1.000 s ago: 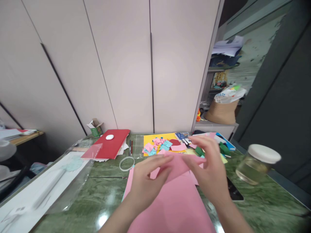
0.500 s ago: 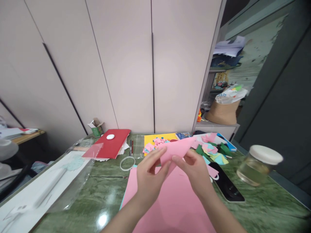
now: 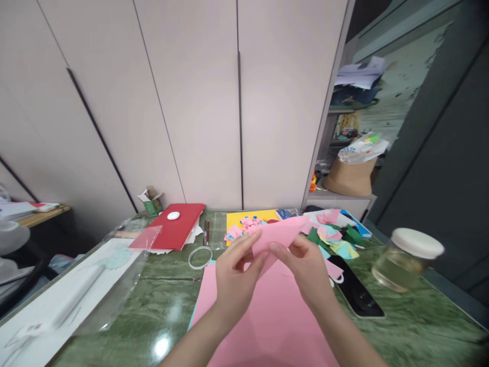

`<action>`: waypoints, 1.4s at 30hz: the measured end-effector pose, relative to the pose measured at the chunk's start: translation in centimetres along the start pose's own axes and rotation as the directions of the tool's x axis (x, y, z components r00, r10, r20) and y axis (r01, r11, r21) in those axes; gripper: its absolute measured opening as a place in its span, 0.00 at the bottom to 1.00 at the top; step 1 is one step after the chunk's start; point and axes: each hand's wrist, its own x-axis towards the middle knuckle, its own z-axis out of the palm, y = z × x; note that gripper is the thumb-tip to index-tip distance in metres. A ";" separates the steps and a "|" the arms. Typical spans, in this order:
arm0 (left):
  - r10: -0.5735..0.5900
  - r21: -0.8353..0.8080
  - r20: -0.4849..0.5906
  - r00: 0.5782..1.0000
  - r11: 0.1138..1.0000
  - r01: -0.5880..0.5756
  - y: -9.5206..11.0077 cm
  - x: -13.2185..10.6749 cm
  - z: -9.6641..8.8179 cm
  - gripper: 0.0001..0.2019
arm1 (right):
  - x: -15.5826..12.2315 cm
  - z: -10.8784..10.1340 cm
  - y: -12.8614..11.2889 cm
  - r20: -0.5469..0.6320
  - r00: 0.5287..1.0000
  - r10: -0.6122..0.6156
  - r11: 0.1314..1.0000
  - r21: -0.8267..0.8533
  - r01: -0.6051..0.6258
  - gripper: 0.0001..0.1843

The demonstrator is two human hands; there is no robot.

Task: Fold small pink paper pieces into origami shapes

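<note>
A folded piece of pink paper (image 3: pixel 278 233) is held up between both hands, its pointed end toward the upper right. My left hand (image 3: pixel 239 280) pinches its left side between thumb and fingers. On the right side, my right hand (image 3: pixel 305 267) presses it with the thumb in front and the fingers behind. Below the hands lies a large pink sheet (image 3: pixel 275 321), with a light blue edge showing under its left side. Behind the hands, small pink and blue paper pieces (image 3: pixel 234 232) rest on a yellow sheet (image 3: pixel 233 220).
Right of my hands are a black phone (image 3: pixel 357 290), a lidded glass jar (image 3: pixel 405 262) and green, pink and yellow paper scraps (image 3: pixel 344 248). To the left lie a roll of clear tape (image 3: pixel 200 258), two pens (image 3: pixel 207 233), a red folder (image 3: pixel 179 232) and a plastic-covered white sheet (image 3: pixel 87 285).
Almost nothing differs. Both hands keep their hold on the folded pink paper, with only a very slight shift of the fingers.
</note>
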 end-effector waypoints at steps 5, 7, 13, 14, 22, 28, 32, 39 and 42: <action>0.011 -0.014 -0.003 1.000 1.000 -0.011 -0.1 0.0 0.0 0.15 | 0.1 -0.4 -0.1 0.043 0.999 -0.013 1.000 -0.002 0.013 0.09; 0.020 -0.012 0.001 1.000 1.000 -0.020 -0.1 0.1 -0.1 0.15 | 0.1 -0.7 -0.2 0.071 0.997 -0.010 1.000 0.014 0.009 0.09; -0.005 0.005 0.008 1.000 1.000 0.005 0.0 0.1 -0.1 0.16 | 0.4 -0.9 -0.1 -0.010 1.000 0.010 0.992 0.125 -0.009 0.07; -0.010 0.005 0.009 1.000 1.000 0.010 0.0 0.1 -0.1 0.16 | 0.4 -0.9 0.0 -0.009 1.000 0.023 0.992 0.127 -0.021 0.06; 0.025 -0.020 0.003 1.000 0.999 -0.025 0.2 0.1 -0.1 0.17 | 0.3 -0.8 0.0 -0.018 0.999 0.049 0.985 0.164 -0.045 0.06; 0.073 -0.069 -0.024 0.997 0.995 -0.075 0.1 -0.3 0.1 0.19 | 0.2 -1.0 0.0 0.007 0.997 0.074 0.985 0.154 -0.074 0.06; 0.052 -0.097 -0.010 0.999 0.994 -0.053 0.1 -0.4 0.1 0.18 | 0.3 -1.2 0.0 0.060 0.997 0.056 0.986 0.156 -0.065 0.09; 0.040 -0.125 -0.002 0.999 0.991 -0.040 -0.2 -0.1 0.1 0.19 | 0.7 -1.2 0.5 0.113 0.993 0.033 0.993 0.107 -0.045 0.08; 0.015 -0.132 -0.006 1.000 0.991 -0.016 -0.3 0.0 0.1 0.19 | 0.7 -1.0 0.8 0.061 0.998 0.021 0.996 0.084 -0.026 0.10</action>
